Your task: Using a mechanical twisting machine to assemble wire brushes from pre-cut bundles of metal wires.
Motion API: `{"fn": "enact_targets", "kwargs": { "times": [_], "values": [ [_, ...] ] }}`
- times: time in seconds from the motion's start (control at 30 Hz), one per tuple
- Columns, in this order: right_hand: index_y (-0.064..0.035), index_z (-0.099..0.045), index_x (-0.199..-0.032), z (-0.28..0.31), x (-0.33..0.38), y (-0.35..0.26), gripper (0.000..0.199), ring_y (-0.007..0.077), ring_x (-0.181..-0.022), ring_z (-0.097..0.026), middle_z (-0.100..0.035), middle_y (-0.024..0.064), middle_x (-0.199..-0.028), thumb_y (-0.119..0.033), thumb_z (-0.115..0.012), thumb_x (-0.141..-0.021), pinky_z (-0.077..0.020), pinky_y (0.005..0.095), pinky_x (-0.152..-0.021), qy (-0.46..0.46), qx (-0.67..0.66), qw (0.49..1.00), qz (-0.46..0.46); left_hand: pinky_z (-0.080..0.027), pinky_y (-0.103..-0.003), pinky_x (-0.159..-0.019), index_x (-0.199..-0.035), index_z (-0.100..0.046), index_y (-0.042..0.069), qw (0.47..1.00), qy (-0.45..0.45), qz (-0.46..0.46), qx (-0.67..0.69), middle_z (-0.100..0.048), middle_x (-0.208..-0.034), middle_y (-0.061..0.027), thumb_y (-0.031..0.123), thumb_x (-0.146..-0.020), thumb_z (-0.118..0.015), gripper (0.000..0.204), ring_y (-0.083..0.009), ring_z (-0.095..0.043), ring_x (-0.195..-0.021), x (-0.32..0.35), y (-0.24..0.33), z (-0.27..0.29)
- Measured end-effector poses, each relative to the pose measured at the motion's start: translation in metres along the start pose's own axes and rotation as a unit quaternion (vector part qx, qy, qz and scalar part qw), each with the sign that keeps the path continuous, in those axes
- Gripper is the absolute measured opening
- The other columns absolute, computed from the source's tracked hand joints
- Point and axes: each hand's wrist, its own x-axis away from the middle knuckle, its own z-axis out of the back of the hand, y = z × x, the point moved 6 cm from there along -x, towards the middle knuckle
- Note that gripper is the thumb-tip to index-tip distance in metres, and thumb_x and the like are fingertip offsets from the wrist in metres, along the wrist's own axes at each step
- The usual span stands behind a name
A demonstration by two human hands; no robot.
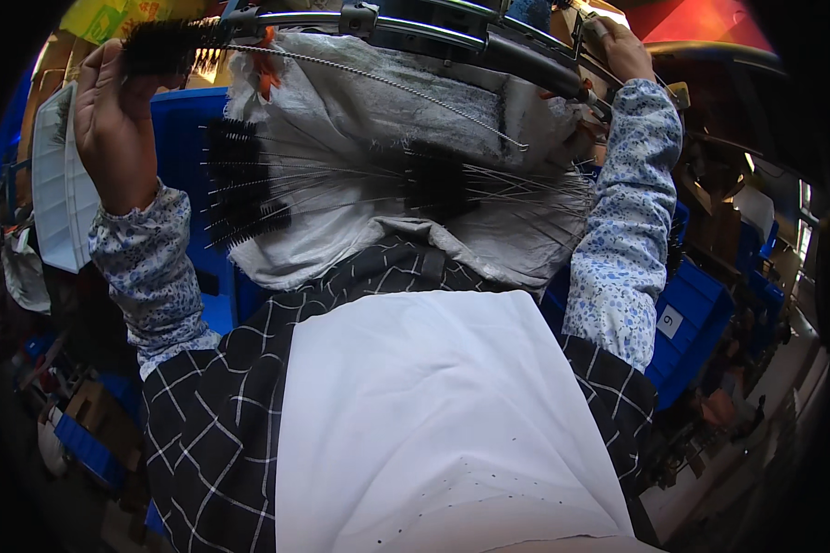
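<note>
At the upper left, my left hand (111, 124) is closed on a black-bristled wire brush (171, 48). The brush's twisted wire stem slants down to the right, over a grey-white cloth (332, 101). My right hand (623, 51) is at the upper right, its fingers curled at the end of a metal rod fixture (424, 35); what they grip is too small to make out. Between my arms, several similar brushes lie across the cloth on my lap, with one group of black heads (244, 180) at the left and another dark cluster (438, 184) in the middle.
A white ribbed plastic tray (60, 184) stands left of my left forearm, near a blue bin (189, 129). Another blue bin (687, 323) is beyond my right forearm. Orange clips (267, 64) are at the cloth's upper edge. Boxes and shelving crowd both sides.
</note>
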Motion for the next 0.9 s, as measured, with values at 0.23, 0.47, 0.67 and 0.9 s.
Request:
{"fn": "enact_targets", "kwargs": {
  "times": [0.23,0.47,0.67,0.9],
  "values": [
    [-0.0058,-0.049,-0.111,0.061,0.139,-0.086,0.035,0.0152,-0.086,-0.053,-0.056,0.0110,-0.097,-0.026,-0.051,-0.082,-0.0440,0.0255,-0.073,-0.218,-0.320,0.922,0.022,-0.048,-0.026,-0.068,-0.102,-0.042,-0.001,0.975,-0.201,0.074,0.059,-0.056,-0.089,-0.0127,0.015,-0.088,-0.035,0.022,-0.0212,-0.060,-0.074,0.031,-0.014,-0.073],
    [0.0014,-0.043,-0.113,0.039,0.187,-0.253,0.035,0.0170,-0.080,-0.052,-0.057,0.0092,-0.087,-0.022,-0.041,-0.087,-0.0413,0.0264,-0.072,-0.318,-0.502,0.795,0.119,-0.049,-0.025,-0.063,-0.095,-0.037,0.001,0.969,-0.181,0.163,0.051,-0.052,-0.084,-0.0114,0.023,-0.090,-0.034,0.023,-0.0187,-0.059,-0.073,0.110,-0.045,-0.109],
    [-0.0070,-0.051,-0.108,0.033,0.094,-0.160,0.031,0.0226,-0.084,-0.054,-0.056,0.0102,-0.097,-0.020,-0.050,-0.080,-0.0419,0.0318,-0.072,0.133,-0.161,0.975,0.082,-0.043,-0.026,-0.058,-0.092,-0.044,0.000,0.769,-0.420,0.448,-0.176,-0.054,-0.079,-0.0112,0.023,-0.089,-0.034,0.025,-0.0172,-0.057,-0.066,0.197,-0.078,-0.023],
    [-0.0139,-0.061,-0.090,0.031,0.054,-0.127,0.020,0.0242,-0.085,-0.049,-0.058,0.0072,-0.090,-0.022,-0.053,-0.073,-0.0354,0.0376,-0.074,0.274,-0.020,0.961,-0.007,-0.040,-0.032,-0.060,-0.085,-0.048,-0.004,0.853,-0.170,0.228,-0.437,-0.051,-0.073,-0.0155,0.023,-0.086,-0.042,0.028,-0.0257,-0.050,-0.063,0.214,-0.130,0.082]
  ]
}}
